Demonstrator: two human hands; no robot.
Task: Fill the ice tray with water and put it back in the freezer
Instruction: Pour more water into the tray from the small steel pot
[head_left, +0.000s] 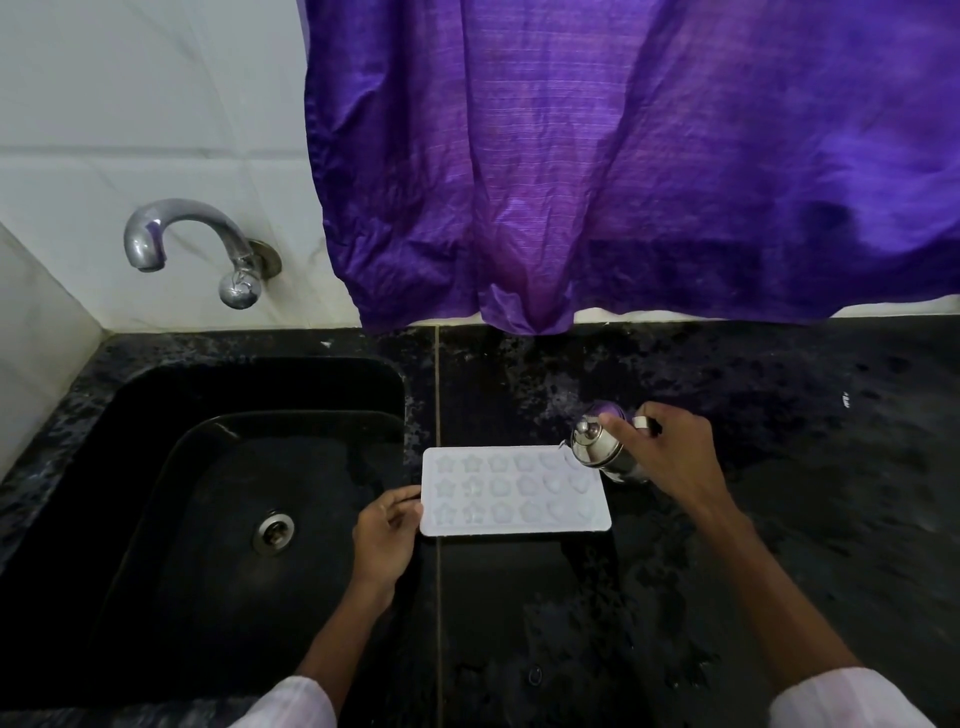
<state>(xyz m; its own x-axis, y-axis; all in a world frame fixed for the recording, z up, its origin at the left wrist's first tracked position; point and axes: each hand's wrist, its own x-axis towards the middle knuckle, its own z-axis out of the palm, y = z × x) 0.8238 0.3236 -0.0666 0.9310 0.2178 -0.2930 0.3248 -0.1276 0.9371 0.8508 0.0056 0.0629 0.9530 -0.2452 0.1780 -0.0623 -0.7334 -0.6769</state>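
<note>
ice tray (514, 491) beside sink (171, 519), jug (597, 451) over corner

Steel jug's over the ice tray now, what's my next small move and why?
Probably tip the steel jug slightly further: its spout sits over the far right cavities of the ice tray, no stream shows, and your left hand holds the tray's left edge.
</note>
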